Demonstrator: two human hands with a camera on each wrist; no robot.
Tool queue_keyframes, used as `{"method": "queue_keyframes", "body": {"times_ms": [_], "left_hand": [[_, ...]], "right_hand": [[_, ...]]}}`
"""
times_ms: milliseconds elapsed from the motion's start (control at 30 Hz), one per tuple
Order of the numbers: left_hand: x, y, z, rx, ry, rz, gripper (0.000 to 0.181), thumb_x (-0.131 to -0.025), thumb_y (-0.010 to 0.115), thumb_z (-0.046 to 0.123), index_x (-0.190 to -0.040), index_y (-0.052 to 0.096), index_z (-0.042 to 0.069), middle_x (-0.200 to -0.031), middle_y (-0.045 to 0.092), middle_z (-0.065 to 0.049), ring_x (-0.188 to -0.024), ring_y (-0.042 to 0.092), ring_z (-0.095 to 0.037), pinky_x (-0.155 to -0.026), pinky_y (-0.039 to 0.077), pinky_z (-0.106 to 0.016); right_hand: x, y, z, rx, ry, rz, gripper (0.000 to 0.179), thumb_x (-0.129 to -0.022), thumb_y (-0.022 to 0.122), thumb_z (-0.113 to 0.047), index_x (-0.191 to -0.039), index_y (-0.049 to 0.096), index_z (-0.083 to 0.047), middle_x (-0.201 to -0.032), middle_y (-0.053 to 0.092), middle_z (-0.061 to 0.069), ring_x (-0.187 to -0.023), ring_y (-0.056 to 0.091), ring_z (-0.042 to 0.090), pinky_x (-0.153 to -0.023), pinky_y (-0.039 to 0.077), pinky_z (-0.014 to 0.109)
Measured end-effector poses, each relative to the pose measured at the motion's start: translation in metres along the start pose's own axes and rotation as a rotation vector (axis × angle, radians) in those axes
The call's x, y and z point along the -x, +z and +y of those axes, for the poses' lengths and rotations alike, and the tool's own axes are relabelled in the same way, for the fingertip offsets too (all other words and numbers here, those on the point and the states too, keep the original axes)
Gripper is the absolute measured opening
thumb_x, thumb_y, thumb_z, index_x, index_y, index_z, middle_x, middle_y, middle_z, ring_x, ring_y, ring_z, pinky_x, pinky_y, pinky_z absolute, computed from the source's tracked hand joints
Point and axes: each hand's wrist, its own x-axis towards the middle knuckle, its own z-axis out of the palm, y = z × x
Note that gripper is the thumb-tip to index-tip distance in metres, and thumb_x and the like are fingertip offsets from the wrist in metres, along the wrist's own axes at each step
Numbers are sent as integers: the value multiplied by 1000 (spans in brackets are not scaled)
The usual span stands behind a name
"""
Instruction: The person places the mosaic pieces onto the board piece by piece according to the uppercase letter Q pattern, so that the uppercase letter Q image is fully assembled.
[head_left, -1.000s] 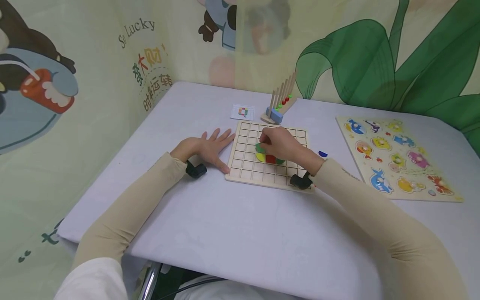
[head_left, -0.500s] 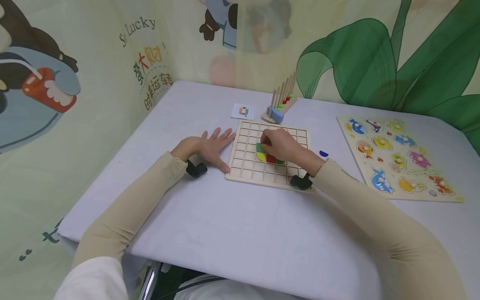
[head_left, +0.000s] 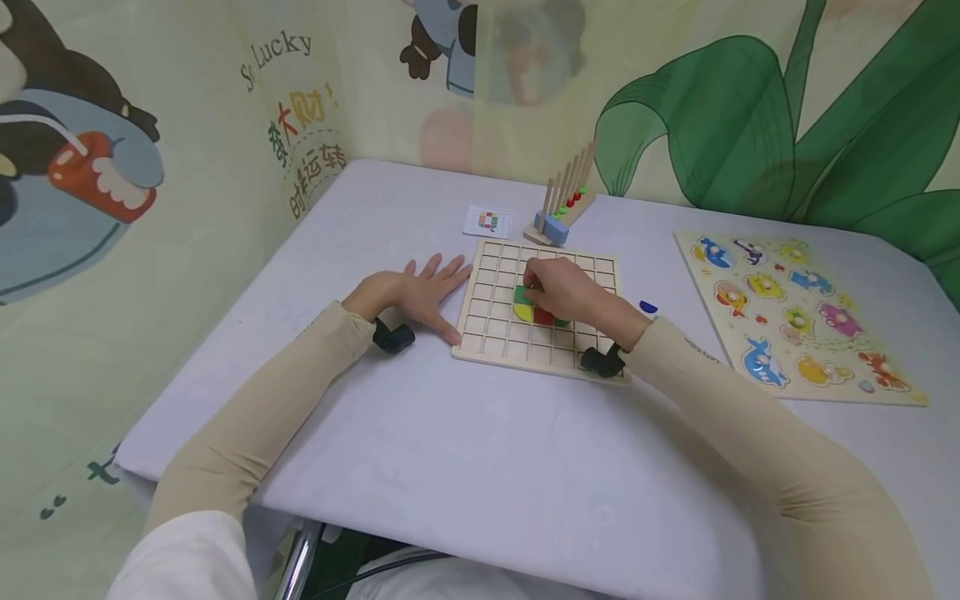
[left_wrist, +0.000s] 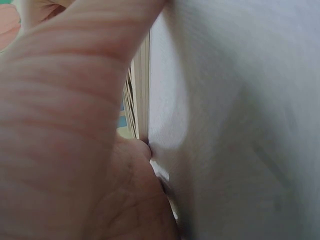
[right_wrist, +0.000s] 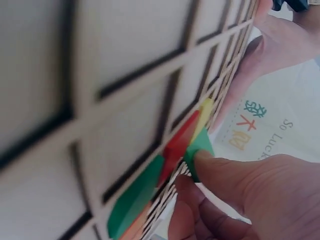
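Observation:
My left hand (head_left: 423,298) lies with fingers spread on the table, its thumb and fingertips at the left edge of a wooden grid board (head_left: 495,343). Over the middle of that board my right hand (head_left: 564,286) pinches a green square block (right_wrist: 200,150) between thumb and fingers, right at the grid. A yellow rounded block (head_left: 522,313) sits in a cell just in front of it. To the right of the yellow one are a red square block (head_left: 543,317) and another green block (head_left: 561,322). Part of an orange block (right_wrist: 134,227) shows in the right wrist view.
Behind the board lie a small pattern card (head_left: 487,222) and a wooden peg stand (head_left: 555,225) with coloured pieces. A dark blue half-round block (head_left: 648,307) rests right of the board, left of a large animal puzzle (head_left: 738,321). A printed curtain backs the table.
The green square block in my right hand has turned slightly and lines up more squarely with the grid. My left hand has stayed in place.

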Motion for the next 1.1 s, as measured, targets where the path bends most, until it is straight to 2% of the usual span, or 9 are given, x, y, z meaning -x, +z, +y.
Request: {"method": "queue_keyframes", "body": {"times_ms": [367,533,700,933,1100], "left_hand": [[1,-1,0,5,-1,2,123,-79,66,67,-155,-17,18,-161,-26,-6,-146,-26,-35,-115,-10,-62],[1,-1,0,3,2,3,122,-79,66,66,-155,-16,18,-161,-26,-6,-146,-26,-35,-115,-10,-62],[3,-2,0,-5,2,8,123,-79,67,66,-155,-16,17,-161,-25,-7,-146,-26,-36,-115,-10,-63],[6,-1,0,-3,0,4,123,-80,67,66,-155,-16,16,-161,-25,-8,-146,-25,-36,-115,-10,-63],[5,0,0,8,6,6,122,-80,66,65,-156,-16,17,-161,-25,-7,-147,-25,-35,-115,-10,-62]], "right_hand": [[-5,-5,-5,59,54,-94,23,-97,58,-10,-117,59,2,-109,65,16,-89,57,25,-83,51,36],[-5,-5,-5,78,39,-97,23,-98,58,-10,-116,62,2,-111,66,17,-90,58,25,-85,51,38],[-4,-5,-3,78,1,-81,19,-97,59,-9,-109,68,1,-103,69,14,-85,57,24,-82,50,38],[11,-7,5,46,-91,-62,27,-96,60,-9,-120,68,0,-108,67,16,-94,62,26,-84,52,40],[30,-19,12,39,-87,-30,28,-94,63,-9,-121,66,0,-104,63,14,-91,59,26,-79,52,38]]}}
